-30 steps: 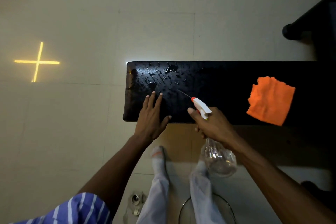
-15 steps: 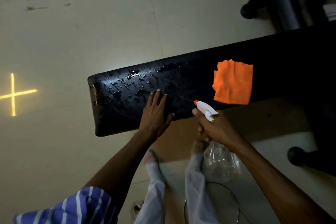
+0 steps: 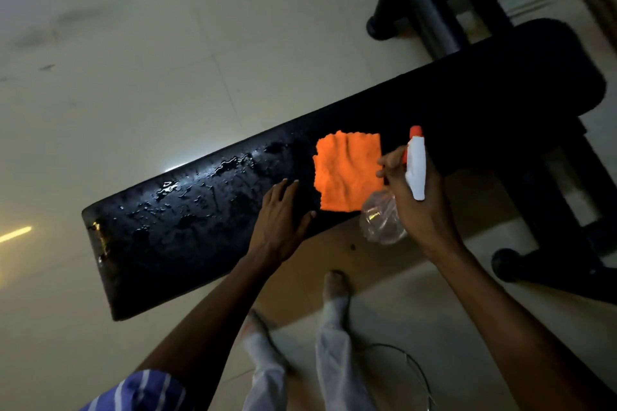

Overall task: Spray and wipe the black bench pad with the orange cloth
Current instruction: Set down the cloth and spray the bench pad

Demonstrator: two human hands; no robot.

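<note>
The long black bench pad (image 3: 187,227) runs diagonally from lower left to upper right, its left half wet with droplets. An orange cloth (image 3: 345,173) lies flat on the pad near the middle. My left hand (image 3: 282,217) rests flat on the pad just left of the cloth, fingers spread. My right hand (image 3: 417,203) grips a clear spray bottle (image 3: 384,222) with a white trigger head and orange nozzle, held at the pad's near edge right of the cloth, nozzle pointing toward the pad's right part.
The bench's black metal frame (image 3: 424,10) and feet stand at the upper right and right on the pale tiled floor (image 3: 133,77). My legs and feet (image 3: 334,290) are below the pad. A thin wire ring (image 3: 414,364) lies on the floor near them.
The view swung right along the bench. My right hand carried the spray bottle rightward past the cloth and turned its nozzle from the wet left part toward the right part. The left hand stays flat on the pad.
</note>
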